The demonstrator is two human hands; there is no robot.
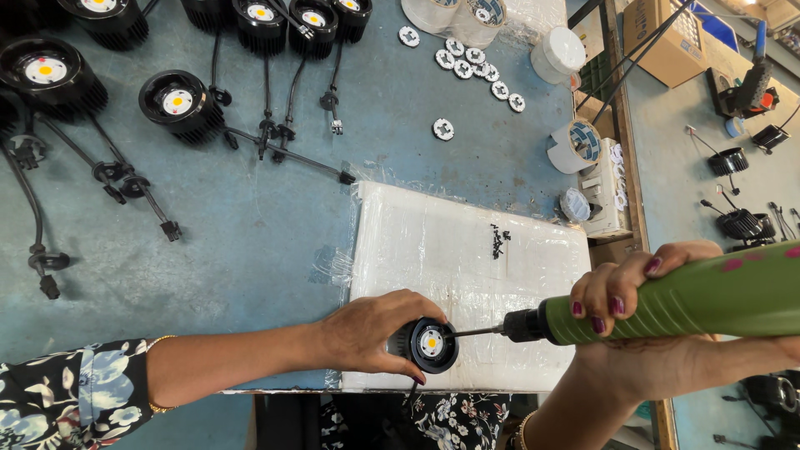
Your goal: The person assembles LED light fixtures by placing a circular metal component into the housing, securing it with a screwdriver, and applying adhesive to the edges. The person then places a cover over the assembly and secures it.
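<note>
My left hand (367, 332) grips a round black lamp housing (427, 343) with a white disc and yellow centre, held on a white plastic-wrapped block (467, 250) at the table's near edge. My right hand (642, 317) is wrapped around a green electric screwdriver (708, 296). Its thin bit (477, 331) reaches left and touches the face of the housing. A small heap of black screws (499, 241) lies on the block, farther from me.
Several black lamp housings (179, 104) with trailing cables sit at the back left of the blue table (242, 233). Small white discs (475, 62), tape rolls (575, 143) and a white cup (558, 54) lie at the back right. Cardboard boxes and more lamps lie beyond the right edge.
</note>
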